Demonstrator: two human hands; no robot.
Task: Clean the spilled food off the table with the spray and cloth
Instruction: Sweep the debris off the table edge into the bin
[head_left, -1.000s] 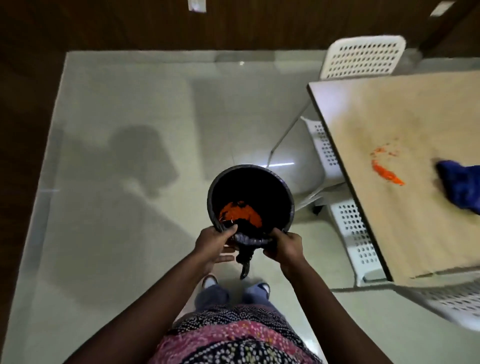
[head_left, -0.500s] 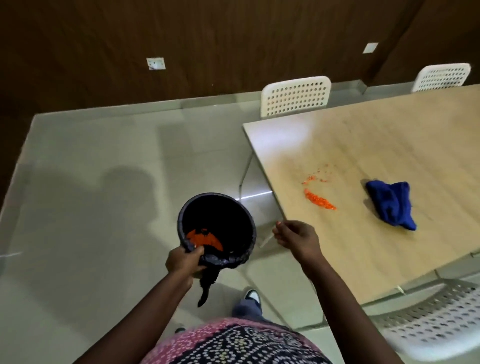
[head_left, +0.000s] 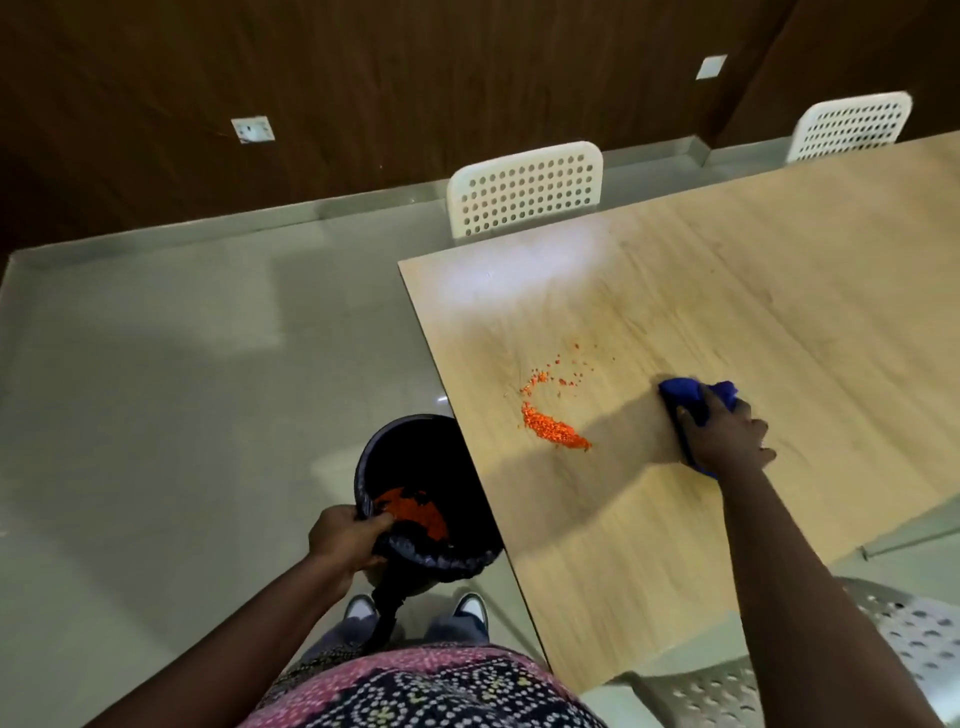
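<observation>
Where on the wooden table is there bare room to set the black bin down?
Bare patches: the far end of the light wooden table near the white perforated chairs, and the near corner below the orange spilled crumbs. Crowded: the middle, with crumbs and the right hand on the blue cloth.

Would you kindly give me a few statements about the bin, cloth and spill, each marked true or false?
1. The right hand rests on the blue cloth. True.
2. The orange spill lies right of the cloth. False: it lies left of it.
3. The left hand holds the black bin by its rim. True.
4. The bin stands on the table. False: it is held beside the table's edge.
</observation>
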